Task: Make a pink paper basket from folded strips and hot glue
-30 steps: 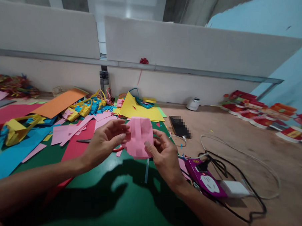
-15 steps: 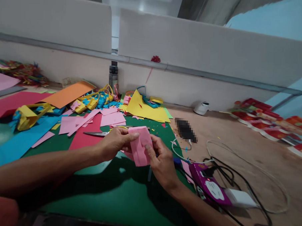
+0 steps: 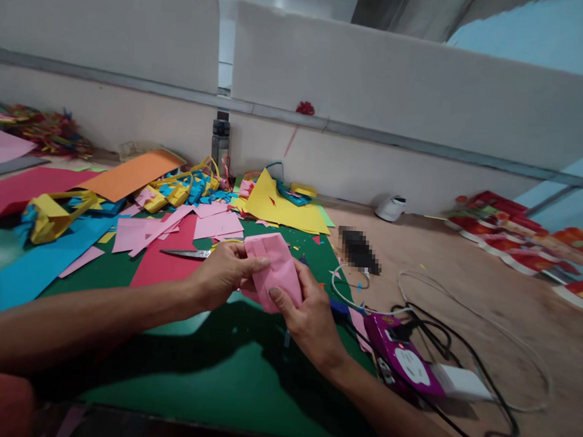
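Observation:
A folded piece of pink paper is held up between both hands, above the green table surface. My left hand pinches its left edge, thumb on the near face and fingers behind. My right hand grips its lower right side, with the thumb pressed on the face. Creases run across the paper; its far side is hidden. Just beyond my left hand lie scissors, blades pointing left and the yellow handle partly covered by the hand. A red paper sheet lies under the blades.
Pink paper pieces, a yellow sheet and small yellow-and-blue paper baskets are spread behind and left. At right are a purple power strip, looping cables and a pixelated dark object. A bottle stands by the wall.
The pink paper has tilted and moved up slightly, turning in my hands. My right thumb has shifted lower left across its face. The view has shifted a little.

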A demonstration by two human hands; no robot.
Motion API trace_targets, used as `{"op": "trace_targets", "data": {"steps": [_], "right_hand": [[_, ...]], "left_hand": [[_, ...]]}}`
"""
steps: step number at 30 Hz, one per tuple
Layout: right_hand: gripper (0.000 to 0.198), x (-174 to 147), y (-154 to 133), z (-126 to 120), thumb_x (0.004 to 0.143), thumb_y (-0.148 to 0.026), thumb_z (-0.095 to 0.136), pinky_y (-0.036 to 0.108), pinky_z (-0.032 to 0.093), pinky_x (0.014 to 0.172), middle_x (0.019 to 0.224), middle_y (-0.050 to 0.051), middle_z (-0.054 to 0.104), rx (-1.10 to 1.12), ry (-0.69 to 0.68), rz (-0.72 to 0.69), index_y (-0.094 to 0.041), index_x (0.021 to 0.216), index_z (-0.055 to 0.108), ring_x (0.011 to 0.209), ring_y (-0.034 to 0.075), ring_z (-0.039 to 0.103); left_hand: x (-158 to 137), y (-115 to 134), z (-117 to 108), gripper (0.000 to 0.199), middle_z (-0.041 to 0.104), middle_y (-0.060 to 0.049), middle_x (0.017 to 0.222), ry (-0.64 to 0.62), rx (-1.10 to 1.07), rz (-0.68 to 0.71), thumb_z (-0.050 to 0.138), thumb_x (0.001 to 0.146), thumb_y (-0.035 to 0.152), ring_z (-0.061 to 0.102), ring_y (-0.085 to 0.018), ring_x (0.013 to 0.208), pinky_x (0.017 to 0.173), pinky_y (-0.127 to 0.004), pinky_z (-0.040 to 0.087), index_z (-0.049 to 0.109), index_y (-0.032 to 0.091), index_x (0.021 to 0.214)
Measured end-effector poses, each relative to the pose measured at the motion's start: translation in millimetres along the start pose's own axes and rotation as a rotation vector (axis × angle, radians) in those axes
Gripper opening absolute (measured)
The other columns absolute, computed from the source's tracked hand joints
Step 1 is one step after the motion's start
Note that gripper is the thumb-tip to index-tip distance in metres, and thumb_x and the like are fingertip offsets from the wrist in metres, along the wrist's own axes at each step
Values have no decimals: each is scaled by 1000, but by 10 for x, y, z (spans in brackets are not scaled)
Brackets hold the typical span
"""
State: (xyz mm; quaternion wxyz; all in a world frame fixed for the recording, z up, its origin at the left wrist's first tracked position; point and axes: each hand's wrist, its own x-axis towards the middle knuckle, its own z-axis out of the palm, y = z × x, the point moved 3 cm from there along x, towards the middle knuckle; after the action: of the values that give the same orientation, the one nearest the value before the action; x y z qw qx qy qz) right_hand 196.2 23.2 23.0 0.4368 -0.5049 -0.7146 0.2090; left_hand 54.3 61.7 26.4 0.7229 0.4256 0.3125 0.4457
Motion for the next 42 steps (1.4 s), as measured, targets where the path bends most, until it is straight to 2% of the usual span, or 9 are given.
{"op": "trace_targets", "data": {"steps": [5,12,15,18,22,25,27,35,42], "right_hand": [[49,-9,-29,16,76,-30,63,34,47,81,111,8,62,34,-67,49,-18,122,48,95,22,59],[34,-17,-62,55,77,-29,60,29,45,66,88,4,64,-73,-165,103,-17,108,57,73,18,56],[47,-15,-24,69,74,-38,65,31,47,67,92,5,65,41,-229,94,-17,114,53,76,19,58],[62,8,-8,-11,77,-51,60,36,47,81,109,9,62,145,-131,21,-19,127,43,94,23,60],[32,38,-58,-181,85,-42,54,37,46,85,104,7,63,70,49,-96,-23,110,54,97,21,59],[8,46,-156,-252,86,-26,54,34,46,82,95,4,62,-52,67,-249,-23,91,59,92,18,58],[9,39,-219,-262,84,-18,54,33,46,80,92,3,60,-123,26,-343,-22,91,59,90,17,57],[6,-21,-224,-160,83,-20,57,28,40,64,81,5,53,-559,-212,-362,-17,79,60,76,17,50],[22,-29,-104,-163,84,-17,55,25,27,54,58,-2,50,-656,-172,-266,-18,61,55,56,11,44]], "left_hand": [[23,27,-46,36,67,-4,70,60,-14,19,81,58,28,62,-12,55,48,-21,52,66,8,85],[9,58,-29,39,62,0,63,52,7,32,73,64,46,55,-10,49,45,-21,46,63,12,79],[1,140,-37,28,61,2,64,47,213,137,71,67,37,53,-8,50,46,-18,42,64,13,80],[-5,245,-33,13,60,2,64,-30,528,303,66,69,25,51,-8,54,48,-17,38,64,12,72],[-24,263,-24,9,59,1,61,-153,969,461,60,71,15,52,-10,58,48,-17,36,63,12,64],[-52,200,-25,7,62,-1,62,-173,1320,560,62,73,14,54,-10,57,49,-18,36,66,14,68],[-85,154,-5,5,66,-3,69,-196,1503,673,64,75,17,59,-14,63,52,-20,39,68,15,72],[-158,23,92,15,68,-6,84,-331,1616,921,52,87,22,62,-17,80,63,-25,47,64,14,84],[-300,104,-4,19,63,-7,85,-108,1983,990,50,86,12,53,-21,80,60,-28,42,67,19,79]]}}
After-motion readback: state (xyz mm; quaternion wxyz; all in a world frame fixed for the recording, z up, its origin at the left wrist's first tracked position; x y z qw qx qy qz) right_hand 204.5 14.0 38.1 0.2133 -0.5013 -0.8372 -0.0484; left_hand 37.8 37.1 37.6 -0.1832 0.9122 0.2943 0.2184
